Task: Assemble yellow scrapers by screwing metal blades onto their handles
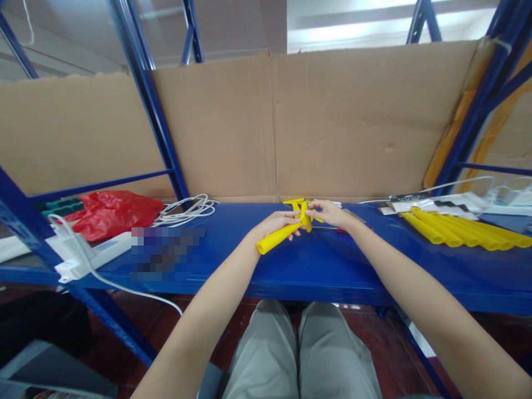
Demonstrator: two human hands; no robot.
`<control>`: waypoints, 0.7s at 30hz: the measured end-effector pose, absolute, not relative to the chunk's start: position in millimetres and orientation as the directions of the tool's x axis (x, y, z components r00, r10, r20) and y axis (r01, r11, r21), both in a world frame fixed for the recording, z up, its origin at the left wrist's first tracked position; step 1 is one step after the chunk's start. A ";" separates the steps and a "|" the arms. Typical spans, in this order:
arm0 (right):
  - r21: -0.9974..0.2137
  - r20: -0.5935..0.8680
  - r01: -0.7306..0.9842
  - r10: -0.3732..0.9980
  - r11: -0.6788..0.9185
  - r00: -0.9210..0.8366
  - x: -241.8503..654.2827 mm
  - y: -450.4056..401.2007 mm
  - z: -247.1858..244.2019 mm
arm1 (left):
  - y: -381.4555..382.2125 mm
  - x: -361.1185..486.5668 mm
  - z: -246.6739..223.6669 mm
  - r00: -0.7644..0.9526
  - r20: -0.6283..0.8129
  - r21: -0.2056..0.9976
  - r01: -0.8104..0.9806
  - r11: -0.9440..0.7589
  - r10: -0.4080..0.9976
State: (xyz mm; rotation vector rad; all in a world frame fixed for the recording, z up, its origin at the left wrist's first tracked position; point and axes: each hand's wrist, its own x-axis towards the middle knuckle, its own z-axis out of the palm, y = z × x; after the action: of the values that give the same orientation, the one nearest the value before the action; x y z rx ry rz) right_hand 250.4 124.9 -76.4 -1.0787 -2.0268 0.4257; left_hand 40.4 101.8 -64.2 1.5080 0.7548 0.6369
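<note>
A yellow tube-handled piece (276,239) is held over the blue shelf, its open round end toward the lower left. My left hand (277,221) is closed around the tube near its upper end. At the piece's flat yellow head, my right hand (325,211) pinches the right side with thumb and fingers. Another yellow part (293,201) shows just behind my left fingers; whether it is joined to the head I cannot tell. Just beneath my right hand, a thin rod-like tool with a red end (341,230) lies on the shelf, partly hidden.
Several yellow tubes (461,230) lie at the right on the blue shelf (332,266). At the left are a red plastic bag (118,213), a coiled white cable (193,208) and a white power strip (100,252). Cardboard (332,127) stands behind, between blue posts.
</note>
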 end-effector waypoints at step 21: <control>-0.590 0.450 0.561 0.813 0.581 -0.368 253.1 128.2 -77.3 | 93.4 44.7 -61.7 0.607 -0.031 0.995 0.094 -0.034 0.794</control>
State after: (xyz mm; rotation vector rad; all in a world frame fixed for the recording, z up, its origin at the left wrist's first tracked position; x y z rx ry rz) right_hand 253.1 128.2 -77.3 -1.0906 -2.0783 0.4397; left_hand 44.7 93.4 -61.7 1.5222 0.7786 0.6647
